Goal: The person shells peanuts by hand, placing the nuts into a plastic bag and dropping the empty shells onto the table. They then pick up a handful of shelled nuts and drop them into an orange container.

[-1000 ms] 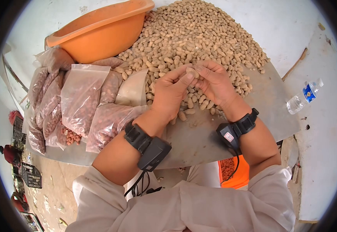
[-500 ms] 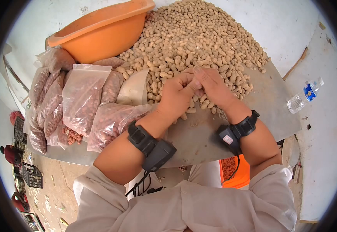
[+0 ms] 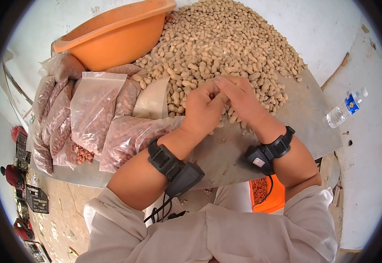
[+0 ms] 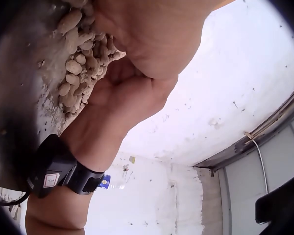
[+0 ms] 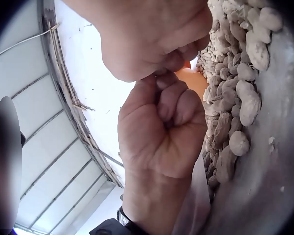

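Observation:
In the head view my left hand and right hand meet at the near edge of a heap of unshelled peanuts. Both have bent fingers, and their fingertips and thumbs press together around the peanut, which the fingers now hide. The right wrist view shows the left hand with its fingers curled towards the palm, touching the right hand above it. In the left wrist view the right hand is bent under the left hand, beside loose peanuts.
Plastic bags of reddish kernels lie left on the grey table, near some loose kernels. An orange basin stands behind them. A water bottle is at the right; an orange container is below the table's near edge.
The peanut visible between the fingertips a second ago is now covered. My left hand has shifted slightly to the right, and both hands are closer together.

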Action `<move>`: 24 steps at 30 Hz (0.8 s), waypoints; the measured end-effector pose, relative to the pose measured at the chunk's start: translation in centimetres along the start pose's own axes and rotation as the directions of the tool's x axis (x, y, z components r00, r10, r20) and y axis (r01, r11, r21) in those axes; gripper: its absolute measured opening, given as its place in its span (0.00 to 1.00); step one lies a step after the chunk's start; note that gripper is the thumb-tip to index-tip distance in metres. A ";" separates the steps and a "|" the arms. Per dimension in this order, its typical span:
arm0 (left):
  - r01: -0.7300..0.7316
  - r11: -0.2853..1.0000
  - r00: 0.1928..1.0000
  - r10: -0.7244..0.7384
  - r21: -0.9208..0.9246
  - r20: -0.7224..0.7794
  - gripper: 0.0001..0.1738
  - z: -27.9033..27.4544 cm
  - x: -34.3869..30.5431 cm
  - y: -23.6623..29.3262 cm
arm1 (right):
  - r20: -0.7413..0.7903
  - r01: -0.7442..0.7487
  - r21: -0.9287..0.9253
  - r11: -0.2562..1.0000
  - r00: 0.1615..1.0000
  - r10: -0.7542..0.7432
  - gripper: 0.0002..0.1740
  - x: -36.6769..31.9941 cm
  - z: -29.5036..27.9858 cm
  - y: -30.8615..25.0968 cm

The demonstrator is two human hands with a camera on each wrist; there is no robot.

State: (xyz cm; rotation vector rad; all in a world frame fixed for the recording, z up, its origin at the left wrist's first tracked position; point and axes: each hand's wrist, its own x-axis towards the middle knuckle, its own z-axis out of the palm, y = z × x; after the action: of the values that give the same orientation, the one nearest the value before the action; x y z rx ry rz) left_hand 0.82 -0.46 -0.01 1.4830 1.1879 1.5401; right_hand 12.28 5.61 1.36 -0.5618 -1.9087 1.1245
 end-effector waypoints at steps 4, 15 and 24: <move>-0.028 0.994 0.997 0.035 0.110 -0.062 0.05 -0.1 0.2 0.3 | 0.140 -0.258 0.163 0.952 0.961 0.237 0.18 0.1 -1.0 -0.6; -0.146 0.957 0.988 0.156 0.250 -0.019 0.04 -0.7 0.4 0.1 | 0.159 -0.280 0.384 0.880 0.959 0.235 0.20 0.0 -1.3 -0.1; -0.171 0.984 0.985 0.171 -0.047 -0.006 0.04 -0.2 0.0 0.7 | 0.094 -0.202 0.644 0.738 0.978 0.186 0.20 -0.6 0.5 0.1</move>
State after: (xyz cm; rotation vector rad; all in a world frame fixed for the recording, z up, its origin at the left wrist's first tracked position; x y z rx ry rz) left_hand 0.70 -0.72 0.62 1.5871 1.0396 1.6711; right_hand 12.21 5.01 0.94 -0.3490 -1.3463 1.8304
